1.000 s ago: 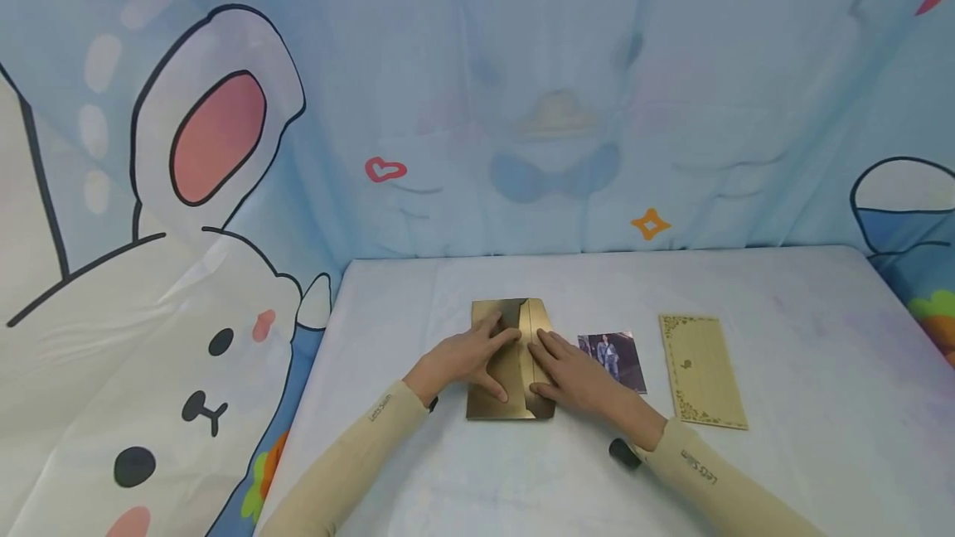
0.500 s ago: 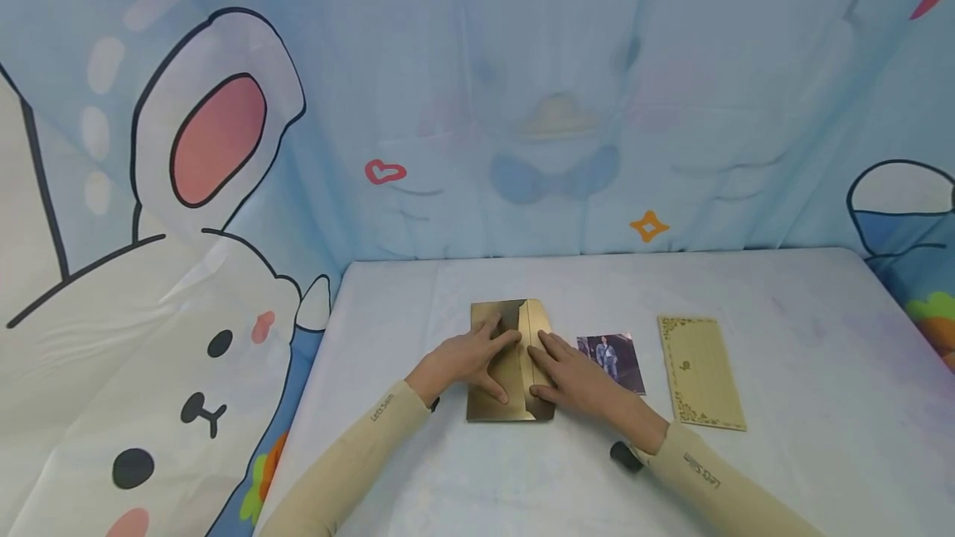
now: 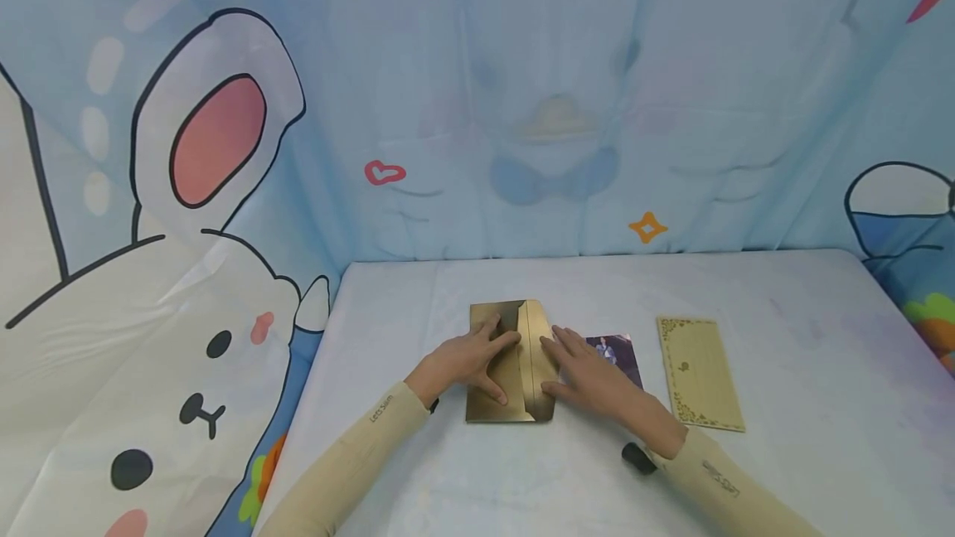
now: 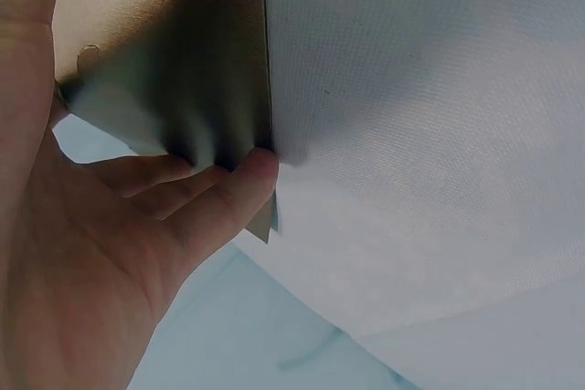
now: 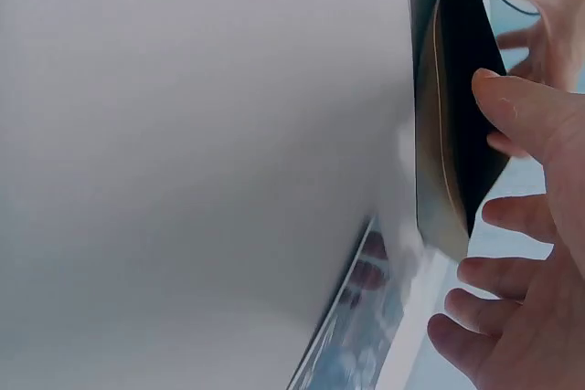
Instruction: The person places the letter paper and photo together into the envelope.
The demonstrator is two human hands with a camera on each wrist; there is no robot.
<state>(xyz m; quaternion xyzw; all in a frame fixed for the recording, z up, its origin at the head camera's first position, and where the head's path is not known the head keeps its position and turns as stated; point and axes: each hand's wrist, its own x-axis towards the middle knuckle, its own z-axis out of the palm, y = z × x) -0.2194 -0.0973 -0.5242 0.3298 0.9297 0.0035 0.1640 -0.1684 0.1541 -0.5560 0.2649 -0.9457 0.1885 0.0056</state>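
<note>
A gold envelope (image 3: 513, 375) lies on the white-covered table, its flap (image 3: 539, 355) along the right side. My left hand (image 3: 458, 360) rests on the envelope's left part, thumb and fingers spread; the left wrist view shows its fingertips at the envelope's edge. My right hand (image 3: 597, 375) is at the flap's outer edge with its fingers extended. In the right wrist view the flap (image 5: 439, 171) stands slightly raised, its shadowed side facing the fingers. A small photo print (image 3: 625, 355) of a standing figure lies partly hidden under the right hand.
To the right of the photo lies a pale yellow card (image 3: 700, 375) with an ornate border. A black wrist strap piece (image 3: 638, 458) shows at the right wrist. A blue curtain (image 3: 477, 106) with cartoon prints hangs behind the table (image 3: 806, 338).
My right hand has slid slightly to the right, from on top of the flap to its outer edge, covering more of the photo. My left hand has stayed in place.
</note>
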